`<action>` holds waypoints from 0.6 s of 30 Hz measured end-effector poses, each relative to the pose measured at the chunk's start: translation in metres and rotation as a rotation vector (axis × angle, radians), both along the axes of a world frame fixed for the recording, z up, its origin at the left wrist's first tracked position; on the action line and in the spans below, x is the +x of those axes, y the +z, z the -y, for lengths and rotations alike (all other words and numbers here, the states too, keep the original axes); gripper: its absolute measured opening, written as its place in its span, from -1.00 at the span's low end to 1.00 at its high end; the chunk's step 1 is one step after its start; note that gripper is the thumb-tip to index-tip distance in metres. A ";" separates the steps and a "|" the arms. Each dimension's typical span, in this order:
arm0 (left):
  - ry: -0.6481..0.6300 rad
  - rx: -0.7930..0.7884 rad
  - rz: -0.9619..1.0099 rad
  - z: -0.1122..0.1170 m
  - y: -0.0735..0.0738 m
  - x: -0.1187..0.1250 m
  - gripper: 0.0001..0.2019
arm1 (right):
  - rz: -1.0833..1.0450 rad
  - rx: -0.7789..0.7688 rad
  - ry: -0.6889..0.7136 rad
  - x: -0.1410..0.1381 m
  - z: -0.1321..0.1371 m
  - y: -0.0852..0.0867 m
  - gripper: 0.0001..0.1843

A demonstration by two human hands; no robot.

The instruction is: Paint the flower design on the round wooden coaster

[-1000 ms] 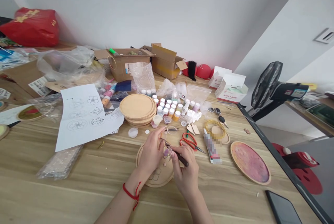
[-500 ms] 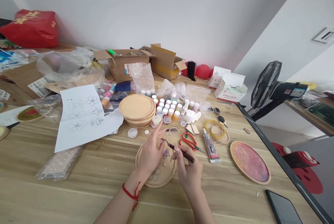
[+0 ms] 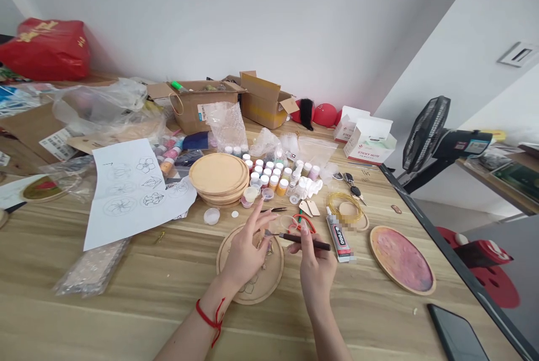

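My right hand (image 3: pixel 318 271) grips the dark handle of a small palette knife (image 3: pixel 305 241), its thumb on top and the thin metal end pointing left. My left hand (image 3: pixel 246 254), wearing a red string bracelet (image 3: pixel 208 319), is over a round wooden plate (image 3: pixel 273 282). Its thumb and fingers come together around the knife's tip; anything small between them is hidden. Pencilled flower outlines and small raised pieces, one purplish, show on the plate, partly covered by the left hand. Black tweezers (image 3: pixel 273 210) and red-handled pliers (image 3: pixel 309 222) lie just beyond.
Behind stand stacked wooden plates (image 3: pixel 219 173) and several paint jars (image 3: pixel 273 181). To the right are a glue tube (image 3: pixel 339 240), yellow cord coils (image 3: pixel 345 206), a pink painted plate (image 3: pixel 402 260) and a phone (image 3: pixel 457 333). A sheet of flower drawings (image 3: pixel 126 192) lies left.
My right hand has shifted right and turned, so the palette knife now lies nearly level. The fingers of my left hand have spread slightly near its tip. The view has moved a little.
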State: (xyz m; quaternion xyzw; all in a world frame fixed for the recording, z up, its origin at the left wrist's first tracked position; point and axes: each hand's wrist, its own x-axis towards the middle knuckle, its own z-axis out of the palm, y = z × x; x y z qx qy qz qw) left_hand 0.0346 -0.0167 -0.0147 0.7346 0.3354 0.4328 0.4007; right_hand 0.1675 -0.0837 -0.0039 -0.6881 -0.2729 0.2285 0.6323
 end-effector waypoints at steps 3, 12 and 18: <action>0.017 -0.005 0.017 -0.002 -0.003 0.000 -0.26 | -0.073 0.002 0.000 -0.005 -0.002 0.003 -0.41; 0.158 0.021 0.057 -0.004 -0.003 -0.002 -0.38 | -0.269 0.096 0.070 -0.012 -0.004 0.002 -0.45; 0.213 0.089 0.093 -0.004 -0.001 -0.001 -0.43 | -0.251 0.102 0.081 -0.009 -0.002 -0.001 -0.42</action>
